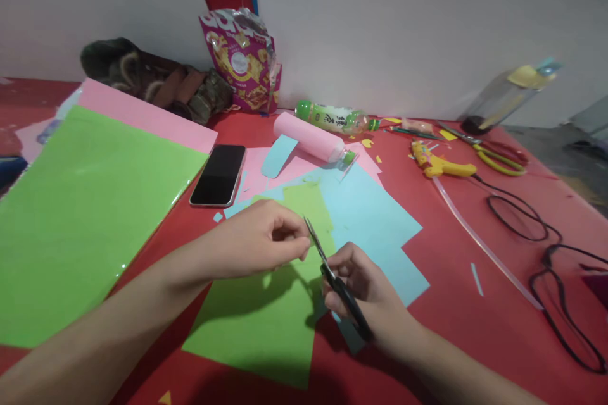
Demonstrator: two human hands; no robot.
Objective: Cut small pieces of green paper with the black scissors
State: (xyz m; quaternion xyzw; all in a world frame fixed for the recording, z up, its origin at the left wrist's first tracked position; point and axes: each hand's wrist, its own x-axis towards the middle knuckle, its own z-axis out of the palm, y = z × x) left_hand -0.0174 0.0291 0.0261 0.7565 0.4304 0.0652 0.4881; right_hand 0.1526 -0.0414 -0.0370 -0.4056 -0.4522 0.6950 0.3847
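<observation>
Down at the bottom center of the frame, a green sheet (pixel 256 329) is laid on the red tabletop (pixel 370 380), with a little yellow scrap (pixel 164 398) dropped off to its left. Just above, black-handled scissors (pixel 349 304) are gripped in the right hand (pixel 375 291), fingers wrapped around the handles, blades pointed up and left. The left hand (pixel 261 237) is held right by the blade tips, fingers curled in with thumb and index tips close together; whether anything tiny is pinched there can't be told, tbh. Behind the hands, light blue paper (pixel 375 209) is spread out, partly covered by a yellow-green piece (pixel 308 202). A black-screened phone (pixel 218 175) is parked left of center, beside a big green sheet in a clear sleeve (pixel 90 221). Past the blue paper, a pink-wrapped bottle (pixel 311 137) is laid on its side, with a light blue strip (pixel 280 155) against it. Over at right, a yellow glue gun (pixel 441 163) is plopped down near yellow-and-red-handled scissors (pixel 498 158). Farthest back, a green-capped bottle (pixel 335 118) and a purple snack bag (pixel 244 63) are set near the pale wall (pixel 380 25).
</observation>
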